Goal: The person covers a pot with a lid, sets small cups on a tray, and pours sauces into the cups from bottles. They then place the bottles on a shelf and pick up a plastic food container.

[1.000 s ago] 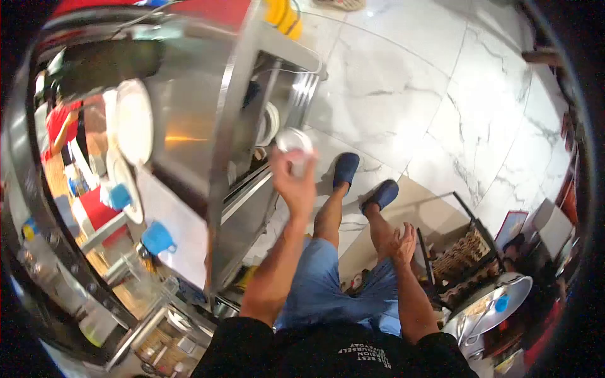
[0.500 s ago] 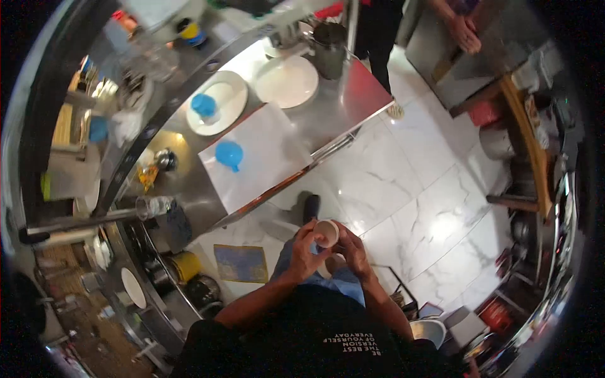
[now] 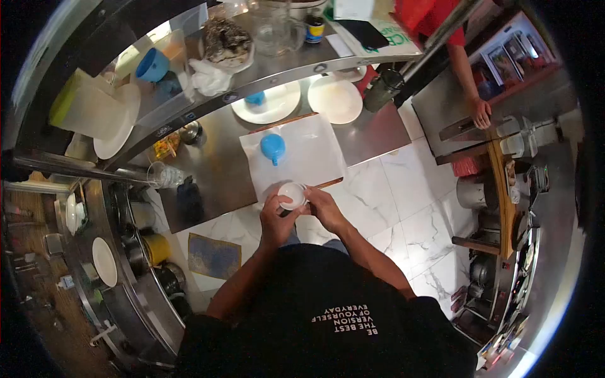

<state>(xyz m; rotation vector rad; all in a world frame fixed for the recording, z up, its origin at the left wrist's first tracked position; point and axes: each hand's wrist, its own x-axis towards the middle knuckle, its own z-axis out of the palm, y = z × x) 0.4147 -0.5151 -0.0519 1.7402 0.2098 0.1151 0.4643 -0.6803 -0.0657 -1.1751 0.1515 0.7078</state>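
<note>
Both of my hands hold a small white bowl (image 3: 292,194) above the counter's front edge. My left hand (image 3: 276,220) grips it from the left, fingers curled round its side. Over on the right, my right hand (image 3: 323,207) holds the bowl's other side with bent fingers. Just beyond lies a white sheet of paper (image 3: 309,148) on a board with a brown edge. On the sheet rests a round blue thing (image 3: 272,147) with a short narrow tip pointing toward me. The bowl appears to have little or nothing in it.
Behind the sheet stand a white oval plate (image 3: 277,108) with a blue item and another white plate (image 3: 340,104). A glass (image 3: 165,176) lies at the left. A shelf (image 3: 277,79) overhangs the back. At right, a co-worker's hand (image 3: 481,113) is near a cabinet.
I have come closer to the counter, and the bowl has moved from over the floor to the sheet's front edge. The co-worker's arm now reaches down by the cabinet.
</note>
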